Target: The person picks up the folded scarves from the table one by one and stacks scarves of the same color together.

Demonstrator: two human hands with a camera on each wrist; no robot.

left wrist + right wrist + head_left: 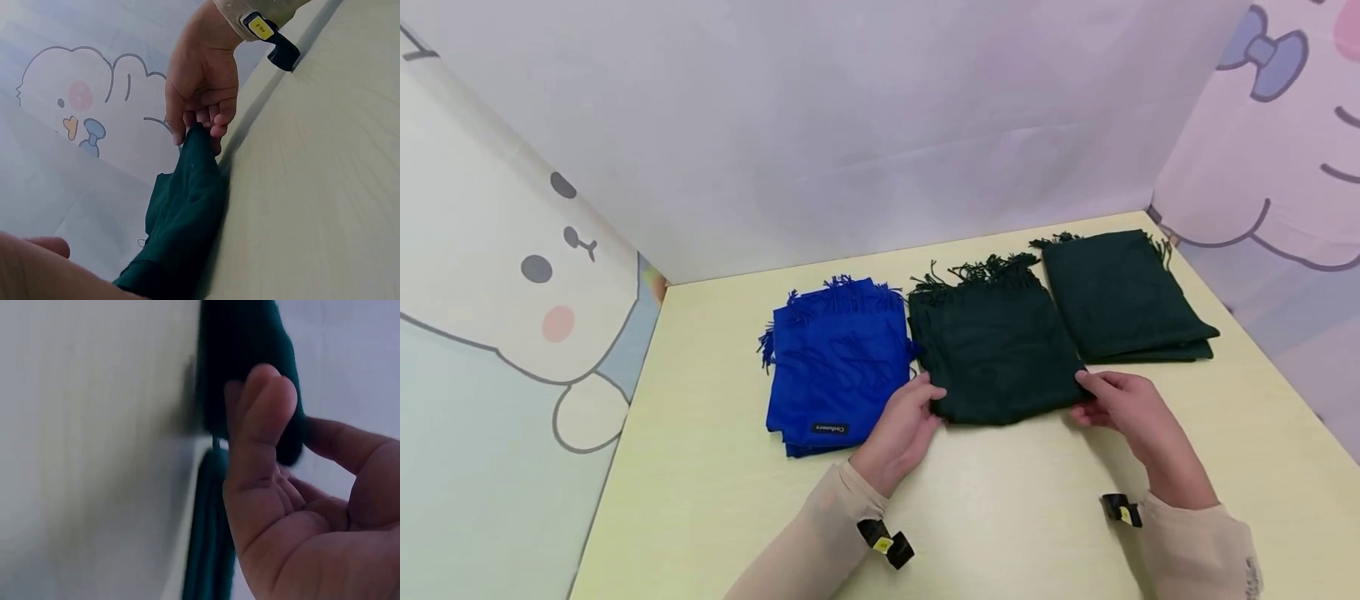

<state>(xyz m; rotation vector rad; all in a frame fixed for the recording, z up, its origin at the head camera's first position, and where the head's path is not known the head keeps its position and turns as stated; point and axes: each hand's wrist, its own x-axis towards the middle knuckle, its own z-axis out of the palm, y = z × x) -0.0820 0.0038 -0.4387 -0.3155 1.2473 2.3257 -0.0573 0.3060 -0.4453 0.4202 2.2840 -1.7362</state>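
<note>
In the head view, a folded dark green fringed scarf (1000, 350) lies in the middle, its fringe at the far edge. My left hand (901, 433) holds its near left corner, thumb on top. At the near right corner my right hand (1131, 412) pinches the cloth between thumb and fingers. The right wrist view shows the fingers beneath the folded green edge (250, 337), which stands slightly off the table. From the left wrist view, the right hand (205, 81) grips the far corner, while only part of the left hand (37, 262) appears.
A folded blue scarf (838, 367) with a "Cashmere" label lies to the left, close to my left hand. Another folded dark green scarf (1127, 296) lies at the right rear. The pale table (700, 517) meets a white backdrop (880, 125) behind.
</note>
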